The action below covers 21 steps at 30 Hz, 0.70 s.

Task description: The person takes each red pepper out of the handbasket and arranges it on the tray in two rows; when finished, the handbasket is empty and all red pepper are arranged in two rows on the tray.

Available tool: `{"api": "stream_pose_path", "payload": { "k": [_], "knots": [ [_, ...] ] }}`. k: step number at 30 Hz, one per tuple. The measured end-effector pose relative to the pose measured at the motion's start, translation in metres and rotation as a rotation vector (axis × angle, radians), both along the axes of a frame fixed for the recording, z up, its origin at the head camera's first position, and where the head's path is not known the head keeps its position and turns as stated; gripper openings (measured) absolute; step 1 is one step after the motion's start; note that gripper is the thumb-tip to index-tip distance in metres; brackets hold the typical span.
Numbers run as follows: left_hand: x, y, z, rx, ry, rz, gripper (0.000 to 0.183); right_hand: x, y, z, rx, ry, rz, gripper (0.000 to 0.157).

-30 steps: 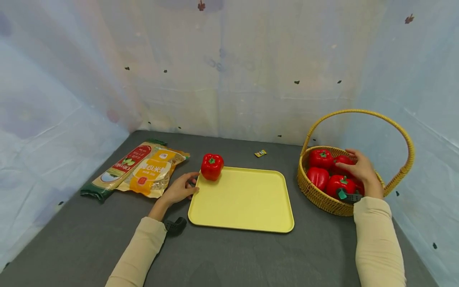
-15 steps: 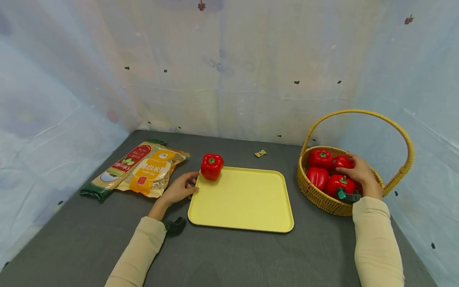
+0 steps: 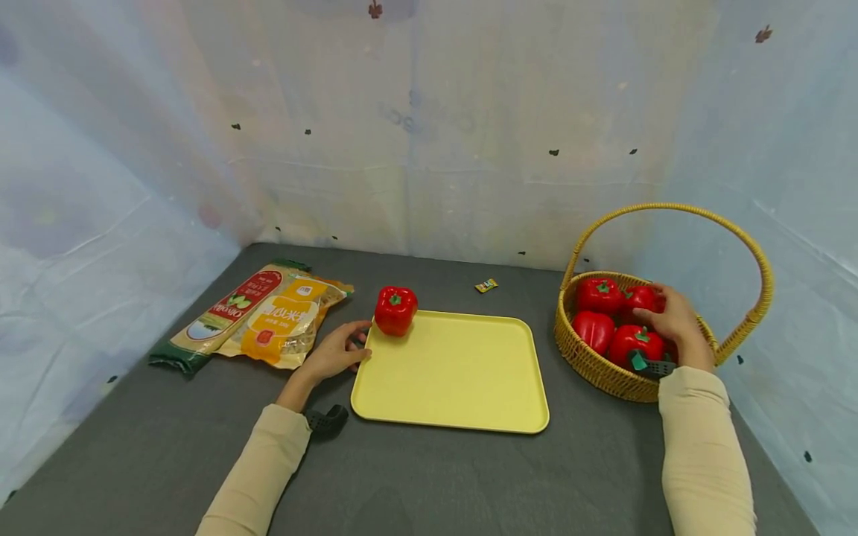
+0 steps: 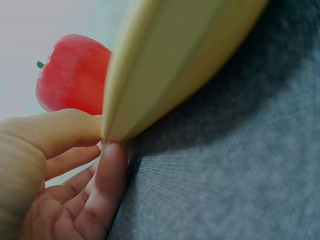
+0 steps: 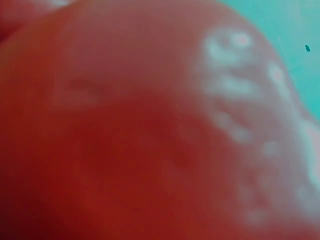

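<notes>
At the left rim of a yellow tray [image 3: 456, 372], my left hand [image 3: 333, 351] pinches the edge between thumb and fingers; the left wrist view shows the thumb [image 4: 65, 131] on one side of the rim and a fingertip on the other. A red bell pepper [image 3: 396, 311] stands at the tray's back left corner. Inside a wicker basket [image 3: 590, 376], my right hand [image 3: 675, 320] grips a red bell pepper [image 3: 639, 299] at the back right, its far side hidden by the fingers. Blurred red pepper skin [image 5: 150, 140] fills most of the right wrist view.
Several more red peppers [image 3: 593, 332] lie in the basket, under its tall arched handle [image 3: 670, 206]. Two food packets, one green and red [image 3: 234, 307] and one yellow [image 3: 284, 320], lie left of the tray. A small yellow wrapper [image 3: 485, 285] lies behind it.
My right hand has shifted slightly within the basket, its fingers drawing closer round the back right pepper, which now shows more. My left hand and the tray have stayed in place.
</notes>
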<state>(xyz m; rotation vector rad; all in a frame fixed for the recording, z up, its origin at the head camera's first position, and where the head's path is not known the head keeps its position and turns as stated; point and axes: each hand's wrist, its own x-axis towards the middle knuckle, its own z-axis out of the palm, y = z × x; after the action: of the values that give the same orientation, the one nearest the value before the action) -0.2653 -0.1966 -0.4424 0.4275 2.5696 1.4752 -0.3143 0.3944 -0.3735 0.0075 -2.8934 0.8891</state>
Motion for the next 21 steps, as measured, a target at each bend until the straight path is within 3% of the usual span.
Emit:
{"api": "stream_pose_path", "payload": {
  "k": [12, 15, 21],
  "knots": [
    [-0.004, -0.003, -0.006, -0.002, -0.008, 0.009, 0.058, 0.006, -0.007, 0.015, -0.057, 0.062, -0.094, 0.081],
    [0.0, -0.001, 0.0, 0.002, -0.005, -0.002, 0.058, 0.007, -0.011, 0.021, -0.095, 0.089, -0.113, 0.082],
    [0.015, 0.006, 0.025, -0.008, -0.003, -0.017, 0.055, 0.014, -0.017, 0.033, -0.17, 0.126, -0.122, 0.084]
  ]
}}
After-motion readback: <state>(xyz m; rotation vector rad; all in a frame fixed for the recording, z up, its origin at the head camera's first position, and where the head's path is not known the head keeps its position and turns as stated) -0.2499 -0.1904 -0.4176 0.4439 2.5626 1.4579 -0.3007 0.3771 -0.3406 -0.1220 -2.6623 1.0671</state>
